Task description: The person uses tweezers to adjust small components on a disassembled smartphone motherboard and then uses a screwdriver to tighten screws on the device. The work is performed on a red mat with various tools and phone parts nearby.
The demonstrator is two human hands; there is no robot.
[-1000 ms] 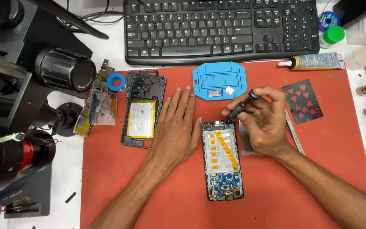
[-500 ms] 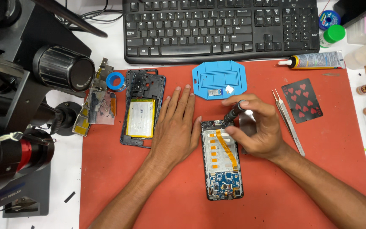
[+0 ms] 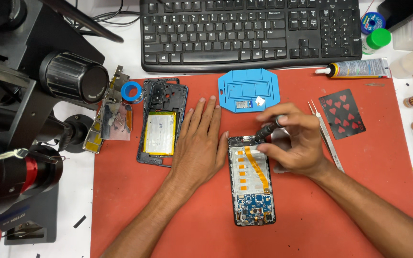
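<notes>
The opened phone [image 3: 251, 180] lies on the red mat [image 3: 369, 181], its long axis running away from the person, top end toward the keyboard [image 3: 249, 28]. The right hand [image 3: 295, 143] sits at the phone's upper right corner, fingers pinched round a dark screwdriver [image 3: 267, 130] whose tip slants down-left onto the phone's top edge; exactly which screw it meets is too small to tell. The left hand [image 3: 202, 141] lies flat and spread on the mat, its thumb side just beside the phone's left edge, bracing there. So the right hand is the nearer to the top end. To the left of that flat hand rests the back frame with its battery [image 3: 160, 131]. Tweezers [image 3: 325, 134] lie just right of the working hand, beside a playing card [image 3: 342, 113].
</notes>
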